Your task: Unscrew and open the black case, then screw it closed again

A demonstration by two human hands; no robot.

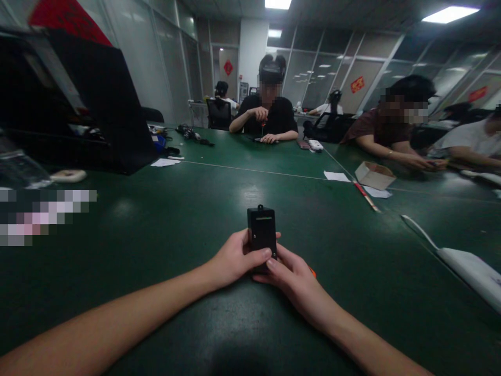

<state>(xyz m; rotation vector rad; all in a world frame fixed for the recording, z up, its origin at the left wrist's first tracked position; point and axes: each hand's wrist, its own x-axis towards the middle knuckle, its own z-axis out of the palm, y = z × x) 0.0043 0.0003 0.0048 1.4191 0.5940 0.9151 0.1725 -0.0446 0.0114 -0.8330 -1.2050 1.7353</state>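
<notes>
A small black box [262, 230] with a loop tab on its top edge, a thin pale slot near the top and small screws stands upright above the green table. My left hand [237, 258] wraps its left side, thumb lying across the front face. From the lower right, my right hand [291, 269] grips the box's bottom corner, its thumb just under the left thumb. Past the right hand's knuckles an orange bit of something [313, 272] peeks out; the hand hides the rest of it.
The green table [176, 219] spreads all around. On the right lie a white power strip [469, 269], an open cardboard box [374, 176] and a red-and-white stick [365, 196]. A black case or screen [102, 104] rises at left. Across the table a person [270, 115] works with a tool.
</notes>
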